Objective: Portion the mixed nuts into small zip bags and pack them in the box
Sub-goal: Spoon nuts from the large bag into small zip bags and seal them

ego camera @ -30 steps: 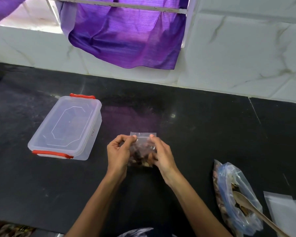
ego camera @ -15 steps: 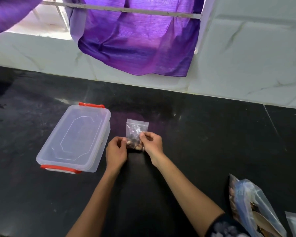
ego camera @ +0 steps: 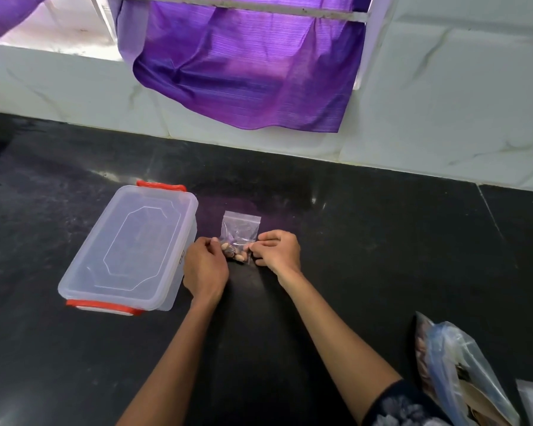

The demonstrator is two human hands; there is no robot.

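**Small zip bag pinched at both sides on the dark counter**

A small zip bag [ego camera: 240, 233] is held near the middle of the frame, its lower part filled with mixed nuts [ego camera: 235, 253] and its clear upper part flat and pointing toward the wall. The bag's lower left edge is gripped by the left hand [ego camera: 204, 267], with fingers curled closed around it. The lower right edge is pinched between thumb and fingertips of the right hand [ego camera: 278, 249], the other fingers being folded in. Whether the bag rests on the black countertop [ego camera: 382, 247] or is lifted just above it cannot be told.

Just left of the left hand, a clear plastic box [ego camera: 130, 250] is seen at centre left of the frame, with its lid on and red clips at its far and near ends (the near clip lies toward the lower left). The hand and the box appear to be touching or very nearly so.

At the lower right corner, a larger plastic bag [ego camera: 462, 373] holding more nuts is lying on the counter, well apart from the hands. A purple cloth [ego camera: 243, 66] is hung from a rail at the top centre, over a white marble-patterned wall [ego camera: 443, 103].
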